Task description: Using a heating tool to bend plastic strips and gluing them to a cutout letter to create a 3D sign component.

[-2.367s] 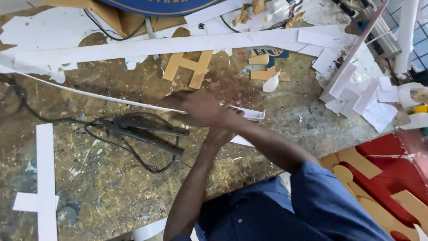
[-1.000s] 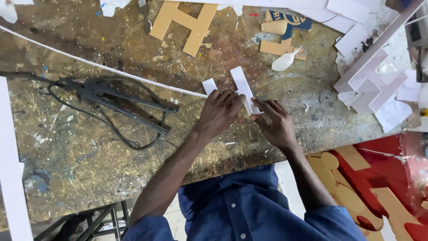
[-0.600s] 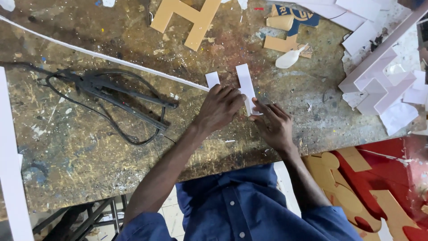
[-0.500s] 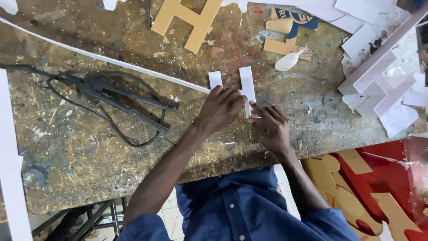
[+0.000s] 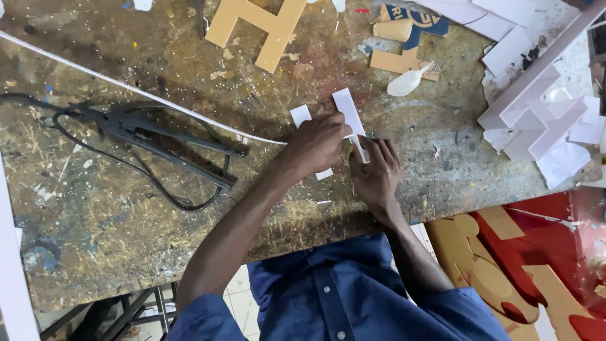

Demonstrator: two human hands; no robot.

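Two short white strips lie side by side on the paint-spattered workbench (image 5: 126,240). The longer white strip (image 5: 347,112) runs under both hands. The shorter strip (image 5: 300,115) passes beneath my left hand, and its lower end shows below the knuckles. My left hand (image 5: 315,146) is curled over both strips, pressing them to the bench. My right hand (image 5: 377,173) sits just to its right, with its fingertips pinching the lower end of the longer strip. What lies under the palms is hidden.
A black tool with a looped cable (image 5: 164,142) lies to the left, under a long thin white strip (image 5: 145,95). A tan cut-out letter (image 5: 265,28) and cardboard scraps (image 5: 398,60) lie at the far edge. White foam letter pieces (image 5: 536,107) are stacked on the right. Red board with tan shapes (image 5: 524,265) lies below the bench.
My left hand has drawn back from a far reach across the bench. Both hands now rest together on the white strips and have barely moved in the last half second.
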